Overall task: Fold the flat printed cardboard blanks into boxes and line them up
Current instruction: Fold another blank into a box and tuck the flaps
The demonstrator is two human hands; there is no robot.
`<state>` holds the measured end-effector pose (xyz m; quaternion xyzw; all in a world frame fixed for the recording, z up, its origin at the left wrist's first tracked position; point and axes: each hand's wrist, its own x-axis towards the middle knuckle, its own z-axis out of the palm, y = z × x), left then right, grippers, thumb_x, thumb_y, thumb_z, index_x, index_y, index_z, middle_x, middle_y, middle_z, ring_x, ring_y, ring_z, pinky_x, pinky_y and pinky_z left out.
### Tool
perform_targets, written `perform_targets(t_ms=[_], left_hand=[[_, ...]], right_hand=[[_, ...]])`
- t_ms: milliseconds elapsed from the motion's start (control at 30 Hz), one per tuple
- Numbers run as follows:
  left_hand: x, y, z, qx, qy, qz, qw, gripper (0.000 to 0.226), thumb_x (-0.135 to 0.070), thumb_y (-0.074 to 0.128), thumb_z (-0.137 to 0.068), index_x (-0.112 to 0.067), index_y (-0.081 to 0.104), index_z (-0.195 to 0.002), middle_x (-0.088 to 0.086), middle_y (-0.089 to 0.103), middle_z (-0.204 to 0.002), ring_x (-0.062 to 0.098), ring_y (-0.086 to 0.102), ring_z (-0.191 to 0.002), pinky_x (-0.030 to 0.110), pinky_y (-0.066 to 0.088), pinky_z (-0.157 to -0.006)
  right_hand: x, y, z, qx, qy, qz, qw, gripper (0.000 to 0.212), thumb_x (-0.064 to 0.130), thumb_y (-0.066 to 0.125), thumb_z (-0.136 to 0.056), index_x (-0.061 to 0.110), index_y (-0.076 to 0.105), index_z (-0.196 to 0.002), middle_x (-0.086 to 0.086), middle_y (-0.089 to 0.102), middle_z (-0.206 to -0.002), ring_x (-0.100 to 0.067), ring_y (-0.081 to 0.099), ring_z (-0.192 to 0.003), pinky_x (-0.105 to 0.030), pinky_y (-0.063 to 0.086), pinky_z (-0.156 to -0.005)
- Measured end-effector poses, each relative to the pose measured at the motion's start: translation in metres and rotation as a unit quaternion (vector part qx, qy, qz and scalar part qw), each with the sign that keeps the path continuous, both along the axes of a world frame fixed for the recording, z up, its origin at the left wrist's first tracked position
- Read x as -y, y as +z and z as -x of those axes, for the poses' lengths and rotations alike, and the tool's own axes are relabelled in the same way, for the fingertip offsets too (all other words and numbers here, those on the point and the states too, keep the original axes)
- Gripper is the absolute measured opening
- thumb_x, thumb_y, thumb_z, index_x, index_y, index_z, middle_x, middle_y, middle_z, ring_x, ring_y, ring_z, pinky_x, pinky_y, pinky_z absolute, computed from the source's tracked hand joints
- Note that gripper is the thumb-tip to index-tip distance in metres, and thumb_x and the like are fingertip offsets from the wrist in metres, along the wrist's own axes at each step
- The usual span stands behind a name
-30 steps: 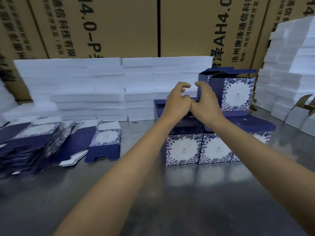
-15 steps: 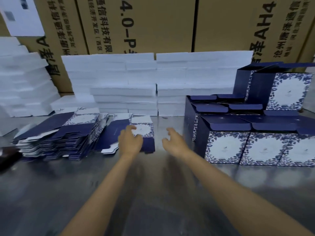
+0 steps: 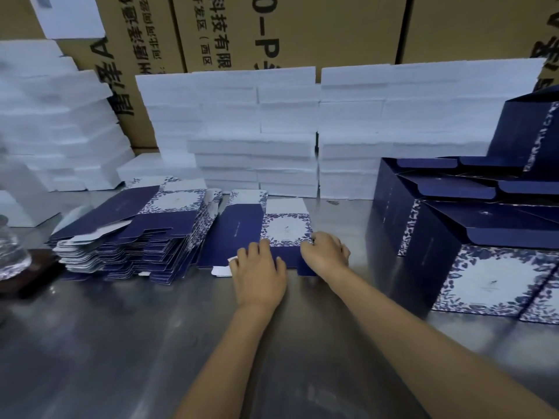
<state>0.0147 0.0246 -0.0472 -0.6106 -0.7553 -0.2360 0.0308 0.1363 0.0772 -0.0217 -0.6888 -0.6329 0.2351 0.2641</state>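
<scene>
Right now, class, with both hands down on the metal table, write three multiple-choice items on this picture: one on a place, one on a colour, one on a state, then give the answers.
1. Where does the big pile of flat blanks lie relative to the blank under the hands?
A. To its left
B. To its right
C. On top of the folded boxes

2. What colour are the foam slabs stacked at the back?
A. Brown
B. White
C. Navy

3. What state is the blank under the hands in?
A. Folded into a box
B. Torn in half
C. Flat on the table

Answers:
1 A, the pile sits left of it, while the folded boxes stand on the right.
2 B, the slabs are white against the brown cartons.
3 C, it lies flat, with the left hand resting on its near edge and the right hand at its right corner.
</scene>
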Motion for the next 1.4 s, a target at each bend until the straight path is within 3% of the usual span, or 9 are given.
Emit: perform_targets(t_ms=[200,400,667,767,867,933,1067,1233,1400], left_hand=[[-0.002,0.001,0.014,0.018,0.027,-0.016,0.999,0.039,-0.035,0.033,-0.105,-0.019,0.047,-0.137,0.004,0.057,-0.132,0.027,0.046,-0.124,0.042,0.029,-0.104],[0.004,0.004,0.015,0.066,0.028,-0.065,0.995,0.037,-0.034,0.035,-0.106,-0.018,0.050,-0.136,0.003,0.057,-0.137,0.025,0.045,-0.129,0.040,0.028,-0.105],[0.019,0.038,0.030,0.099,0.074,-0.290,0.949,0.028,-0.022,0.054,-0.096,-0.016,0.057,-0.124,0.004,0.057,-0.132,0.025,0.045,-0.123,0.045,0.029,-0.095],[0.019,0.042,0.044,0.254,0.053,-0.244,0.934,0.040,-0.025,0.057,-0.097,-0.016,0.051,-0.135,0.006,0.052,-0.141,0.027,0.045,-0.129,0.049,0.034,-0.106],[0.022,0.055,0.053,0.601,-0.035,-0.091,0.793,0.038,-0.027,0.058,-0.099,-0.018,0.054,-0.135,0.006,0.069,-0.121,0.019,0.071,-0.093,0.041,0.054,-0.091],[0.026,0.057,0.057,0.693,-0.094,-0.013,0.714,0.030,-0.022,0.063,-0.095,-0.014,0.066,-0.124,0.008,0.076,-0.103,0.022,0.074,-0.076,0.037,0.061,-0.070],[0.032,0.056,0.053,0.710,-0.172,0.048,0.681,0.022,-0.021,0.069,-0.090,-0.020,0.075,-0.110,0.012,0.074,-0.115,0.023,0.075,-0.084,0.034,0.059,-0.063],[0.038,0.055,0.046,0.760,-0.199,0.078,0.614,0.038,-0.018,0.069,-0.084,-0.021,0.071,-0.122,0.008,0.071,-0.124,0.026,0.074,-0.099,0.036,0.061,-0.073],[0.044,0.063,0.037,0.766,-0.227,0.082,0.596,0.041,-0.036,0.069,-0.088,-0.021,0.070,-0.126,0.004,0.072,-0.123,0.022,0.074,-0.098,0.032,0.060,-0.062]], right_hand=[[-0.009,0.014,0.024,-0.405,-0.004,0.029,0.914,0.030,0.014,0.062,-0.095,0.016,0.055,-0.124,-0.004,0.066,-0.117,-0.023,0.069,-0.097,-0.039,0.059,-0.083],[0.000,0.012,0.034,-0.347,-0.016,0.037,0.937,0.018,0.004,0.061,-0.091,-0.006,0.064,-0.106,-0.024,0.071,-0.110,-0.024,0.062,-0.081,-0.043,0.057,-0.076],[0.022,0.030,-0.019,-0.440,-0.039,-0.012,0.897,0.010,0.009,0.057,-0.099,0.013,0.061,-0.091,-0.002,0.066,-0.081,-0.014,0.058,-0.063,-0.020,0.046,-0.049],[0.038,0.031,-0.048,-0.458,-0.044,-0.020,0.887,0.008,0.014,0.059,-0.101,0.014,0.066,-0.097,0.000,0.073,-0.086,-0.015,0.065,-0.071,-0.025,0.050,-0.057],[0.055,0.028,-0.068,-0.488,-0.048,-0.020,0.871,0.012,0.017,0.059,-0.102,0.016,0.064,-0.091,-0.004,0.072,-0.091,-0.018,0.064,-0.074,-0.028,0.049,-0.062],[0.067,0.023,-0.075,-0.493,-0.049,-0.016,0.868,0.014,0.016,0.058,-0.103,0.016,0.062,-0.090,-0.004,0.072,-0.090,-0.014,0.065,-0.068,-0.025,0.048,-0.057],[0.088,0.008,-0.091,-0.513,-0.022,0.021,0.858,0.010,0.014,0.055,-0.104,0.010,0.060,-0.096,-0.010,0.073,-0.097,-0.014,0.068,-0.062,-0.023,0.052,-0.050],[0.097,0.004,-0.109,-0.531,0.013,0.057,0.845,0.023,0.010,0.057,-0.101,0.016,0.060,-0.123,-0.002,0.074,-0.116,-0.013,0.073,-0.084,-0.039,0.060,-0.081],[0.104,0.007,-0.106,-0.445,0.019,-0.006,0.895,0.052,0.019,0.066,-0.095,0.041,0.050,-0.139,0.030,0.058,-0.112,0.016,0.060,-0.098,-0.010,0.048,-0.073]])
